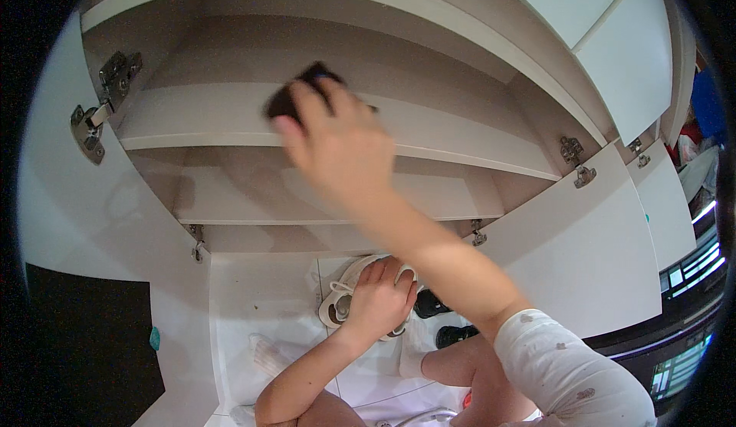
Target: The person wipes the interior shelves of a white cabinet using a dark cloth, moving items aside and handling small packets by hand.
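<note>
My right hand (345, 134) is raised over the upper shelf (460, 134) of an open white cabinet. Its fingers are closed around a dark object (284, 102), blurred by motion, so its kind cannot be told. Lower down, my left hand (384, 297) lies over a pair of white lace-up sneakers (351, 283) near the floor, its fingers curled onto them. The hand hides much of the pair. To the right of the sneakers is a pair of black shoes (431, 304), partly covered by my right arm and leg.
Cabinet doors stand open at left (63, 197) and right (575, 243), on metal hinges (89, 134). A lower shelf (241, 197) runs beneath the upper one. White floor tiles (264, 295) lie below, with my white-socked feet (411, 358) on them. Blue and red items (708, 102) are at far right.
</note>
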A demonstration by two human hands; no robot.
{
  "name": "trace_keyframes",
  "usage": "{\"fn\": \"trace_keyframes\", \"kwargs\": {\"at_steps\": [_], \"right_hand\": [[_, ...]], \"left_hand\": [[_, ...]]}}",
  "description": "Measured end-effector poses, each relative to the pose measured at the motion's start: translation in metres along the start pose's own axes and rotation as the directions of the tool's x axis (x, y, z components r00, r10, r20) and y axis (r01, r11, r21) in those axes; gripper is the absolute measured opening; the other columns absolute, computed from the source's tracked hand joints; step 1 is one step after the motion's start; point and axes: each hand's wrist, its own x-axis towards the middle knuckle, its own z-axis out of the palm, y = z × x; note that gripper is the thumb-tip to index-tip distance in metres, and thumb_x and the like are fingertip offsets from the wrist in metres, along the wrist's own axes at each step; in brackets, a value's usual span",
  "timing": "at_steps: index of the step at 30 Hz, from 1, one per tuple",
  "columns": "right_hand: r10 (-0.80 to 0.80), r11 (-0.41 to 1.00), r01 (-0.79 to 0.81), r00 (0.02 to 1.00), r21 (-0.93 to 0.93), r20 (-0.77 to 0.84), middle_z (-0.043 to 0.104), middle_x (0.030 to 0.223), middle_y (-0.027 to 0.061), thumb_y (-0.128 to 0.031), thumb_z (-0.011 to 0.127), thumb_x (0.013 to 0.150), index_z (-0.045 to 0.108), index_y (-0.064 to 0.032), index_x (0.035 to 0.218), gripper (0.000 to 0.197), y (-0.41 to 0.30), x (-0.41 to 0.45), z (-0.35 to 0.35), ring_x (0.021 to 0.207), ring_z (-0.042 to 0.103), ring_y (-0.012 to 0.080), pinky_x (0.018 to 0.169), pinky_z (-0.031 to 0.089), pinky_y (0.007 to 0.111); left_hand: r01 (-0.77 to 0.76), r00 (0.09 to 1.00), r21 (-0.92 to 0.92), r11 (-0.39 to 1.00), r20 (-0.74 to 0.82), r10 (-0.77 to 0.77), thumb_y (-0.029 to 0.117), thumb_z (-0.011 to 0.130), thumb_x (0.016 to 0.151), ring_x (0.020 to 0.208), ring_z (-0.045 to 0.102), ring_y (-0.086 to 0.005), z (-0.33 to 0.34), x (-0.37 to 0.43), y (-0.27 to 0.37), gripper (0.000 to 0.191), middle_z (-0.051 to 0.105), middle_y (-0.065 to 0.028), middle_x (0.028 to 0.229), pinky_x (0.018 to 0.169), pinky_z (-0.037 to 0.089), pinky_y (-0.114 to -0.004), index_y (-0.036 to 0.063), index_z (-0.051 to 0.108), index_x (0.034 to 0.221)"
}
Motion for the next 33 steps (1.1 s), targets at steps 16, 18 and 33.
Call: {"fn": "trace_keyframes", "kwargs": {"at_steps": [16,18,33], "right_hand": [[-0.270,0.874,0.084,0.903,0.480,0.335,0.052,0.115,0.0169,-0.026,0.052,0.084,0.057,-0.0130,0.111,0.030,0.084,0.004,-0.044,0.103,0.053,0.0303,0.084,0.044,0.037],[-0.193,0.928,0.033,0.895,0.371,0.402,0.055,0.113,0.0158,-0.022,0.051,0.085,0.056,-0.0080,0.112,0.031,0.125,0.001,-0.062,0.106,0.051,0.0244,0.088,0.040,0.031],[0.687,0.585,-0.031,0.551,-0.810,0.475,0.049,0.117,0.0200,-0.028,0.041,0.089,0.049,-0.0044,0.117,0.038,0.325,-0.021,-0.153,0.108,0.046,0.0374,0.090,0.036,0.039]], "left_hand": [[-0.057,0.998,-0.067,0.996,0.035,0.060,0.016,0.061,0.068,0.092,0.051,-0.0284,0.022,-0.008,-0.012,0.015,0.054,-0.0103,0.096,0.081,0.041,-0.040,0.0054,0.056,0.077],[-0.044,0.998,-0.061,0.997,0.032,0.046,0.014,0.062,0.067,0.095,0.050,-0.0298,0.020,-0.010,-0.013,0.015,0.053,-0.0108,0.099,0.082,0.041,-0.041,0.0053,0.056,0.077],[-0.040,0.999,-0.036,0.999,0.032,0.042,0.012,0.060,0.067,0.095,0.051,-0.0308,0.031,-0.033,-0.021,0.014,0.054,-0.0133,0.095,0.082,0.042,-0.042,0.0031,0.053,0.074]]}}
